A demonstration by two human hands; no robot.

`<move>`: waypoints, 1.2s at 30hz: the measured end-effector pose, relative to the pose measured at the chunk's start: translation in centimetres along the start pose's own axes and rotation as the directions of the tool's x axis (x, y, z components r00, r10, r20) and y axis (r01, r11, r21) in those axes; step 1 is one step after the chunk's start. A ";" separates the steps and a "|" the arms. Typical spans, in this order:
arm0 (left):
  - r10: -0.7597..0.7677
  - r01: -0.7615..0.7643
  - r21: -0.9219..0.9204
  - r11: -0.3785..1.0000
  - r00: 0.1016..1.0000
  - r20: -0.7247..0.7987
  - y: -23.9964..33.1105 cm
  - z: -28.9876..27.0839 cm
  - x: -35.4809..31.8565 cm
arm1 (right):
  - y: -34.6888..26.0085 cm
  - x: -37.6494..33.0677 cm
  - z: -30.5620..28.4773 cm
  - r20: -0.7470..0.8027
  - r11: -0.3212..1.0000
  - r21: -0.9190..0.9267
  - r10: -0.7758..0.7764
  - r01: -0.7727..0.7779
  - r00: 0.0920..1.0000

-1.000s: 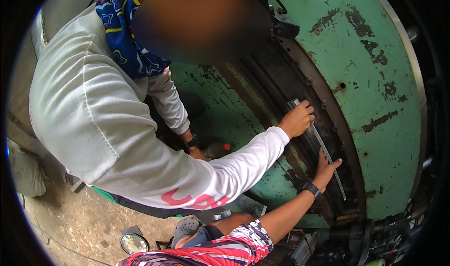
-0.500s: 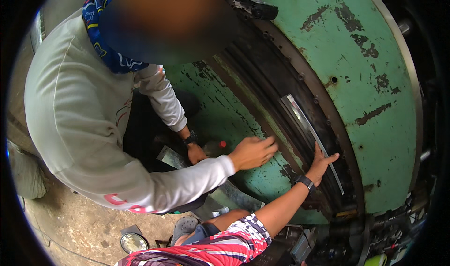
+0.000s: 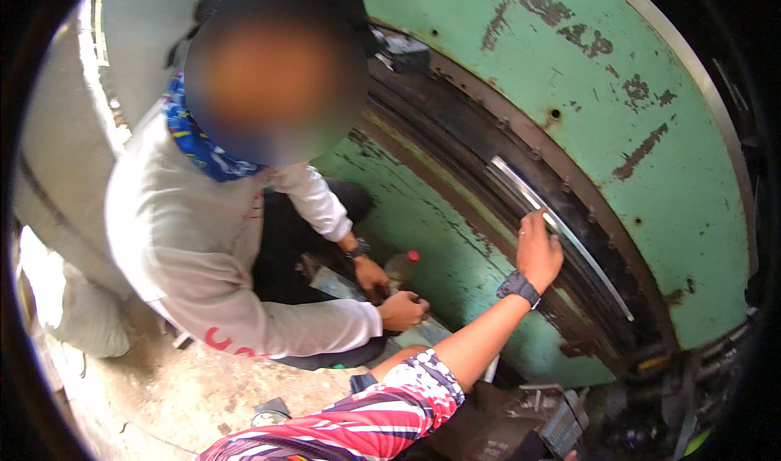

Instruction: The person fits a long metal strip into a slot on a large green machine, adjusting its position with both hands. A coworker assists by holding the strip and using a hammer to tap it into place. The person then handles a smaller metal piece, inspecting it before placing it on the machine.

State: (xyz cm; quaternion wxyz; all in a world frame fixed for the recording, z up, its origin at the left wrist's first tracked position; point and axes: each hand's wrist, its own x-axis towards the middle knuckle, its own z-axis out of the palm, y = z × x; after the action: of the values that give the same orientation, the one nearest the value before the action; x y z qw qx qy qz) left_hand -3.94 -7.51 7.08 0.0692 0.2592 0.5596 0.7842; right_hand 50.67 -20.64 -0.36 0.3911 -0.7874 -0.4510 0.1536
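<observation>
My left hand (image 3: 540, 248), with a black watch on its wrist, reaches across to a long, narrow, shiny metal strip (image 3: 587, 265). Its fingers are bent together at the strip's edge, near its middle; the thumb is mostly hidden. The strip lies lengthwise on a dark curved channel (image 3: 480, 140) set in a large green metal body (image 3: 622, 168). Only a small patch of skin shows at the lower edge, perhaps my right hand (image 3: 570, 455); its fingers cannot be made out.
A co-worker in a white long-sleeved top (image 3: 179, 225) crouches on the left, both hands low near a red-capped bottle (image 3: 404, 267). A dark object (image 3: 403, 50) rests on the channel's far end. Dark machine parts (image 3: 561, 420) crowd the lower right. A pale sack (image 3: 91, 319) sits far left.
The view has shifted. My left hand's fingers, spread at the strip before, are now closer together. The co-worker's reaching hand has drawn back from the channel toward their other hand.
</observation>
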 end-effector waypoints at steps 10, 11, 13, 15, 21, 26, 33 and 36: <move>0.230 -0.663 0.732 0.156 0.745 0.626 -0.8 -10.0 11.1 | -19.0 -7.0 7.8 -0.258 0.449 0.002 -0.863 0.893 0.435; 0.236 -0.675 0.733 0.084 0.728 0.643 -1.3 -11.1 11.6 | -20.7 -6.9 10.7 -0.154 0.454 0.048 -0.876 0.890 0.456; 0.209 -0.708 0.706 0.016 0.693 0.691 -1.6 -10.5 11.9 | -27.1 -10.5 14.1 0.008 0.392 0.176 -0.918 0.903 0.397; 0.149 -0.727 0.686 0.018 0.681 0.717 -0.9 -9.2 12.4 | -32.5 -12.2 18.1 0.010 0.200 0.236 -0.979 0.951 0.203; 0.423 -0.802 0.595 -0.041 0.526 0.738 -4.6 -9.5 16.4 | -45.4 -15.9 29.0 0.261 -0.070 0.076 -0.961 0.995 -0.088; 0.387 -0.852 0.490 -0.182 0.396 0.833 -3.4 -9.0 16.2 | -46.7 -15.6 34.1 0.390 0.083 -0.052 -0.916 0.995 0.097; 0.404 -0.851 0.516 -0.099 0.440 0.802 -3.8 -9.2 15.3 | -46.3 -15.5 36.0 0.343 0.119 -0.066 -0.930 0.991 0.134; 0.386 -0.855 0.507 -0.111 0.433 0.815 -4.0 -9.3 15.1 | -45.8 -15.2 36.8 0.314 0.108 -0.102 -0.940 0.989 0.135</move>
State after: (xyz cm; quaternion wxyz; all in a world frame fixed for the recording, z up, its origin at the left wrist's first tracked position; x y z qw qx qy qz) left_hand -22.07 -7.87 6.13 -0.3692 0.6409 0.6532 0.1621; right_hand -6.53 -2.60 8.72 0.2374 -0.3313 -0.9025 -0.1395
